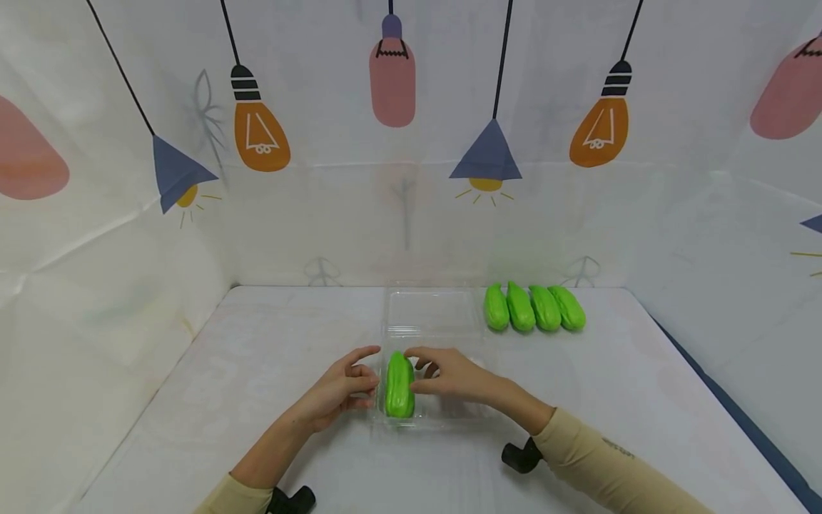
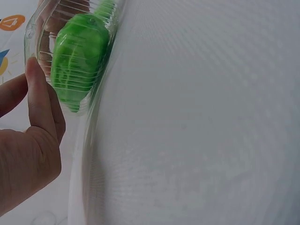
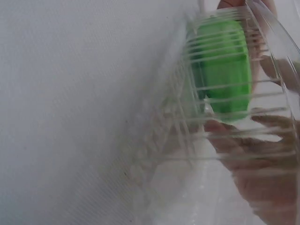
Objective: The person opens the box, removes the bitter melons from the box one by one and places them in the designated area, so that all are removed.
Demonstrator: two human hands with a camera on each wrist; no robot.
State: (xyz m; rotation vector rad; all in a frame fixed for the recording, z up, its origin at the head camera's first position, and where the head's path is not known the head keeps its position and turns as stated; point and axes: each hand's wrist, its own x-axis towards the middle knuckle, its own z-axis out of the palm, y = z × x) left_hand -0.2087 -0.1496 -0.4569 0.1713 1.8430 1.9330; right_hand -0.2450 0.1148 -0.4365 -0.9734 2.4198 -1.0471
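Note:
A clear plastic clamshell box (image 1: 449, 407) lies open on the table, its lid (image 1: 433, 312) laid back towards the wall. Upright along the left side of its tray stretches a glossy green pepper-shaped vegetable (image 1: 400, 385), also visible through the ribbed wall in the left wrist view. My left hand (image 1: 340, 389) is at the box's left wall, extended fingers (image 2: 35, 77) touching the rim. Over the tray, my right hand (image 1: 452, 375) has its fingers loosely bent, with thumb and fingertips right at the vegetable's right edge. The right wrist view shows that hand through the clear plastic.
Several matching green vegetables (image 1: 534, 307) lie in a row to the right of the lid, near the back edge. A white table (image 1: 276, 321) meets a lamp-printed wall cloth (image 1: 334, 207). Black wrist-worn devices (image 1: 521, 457) sit beneath the forearms.

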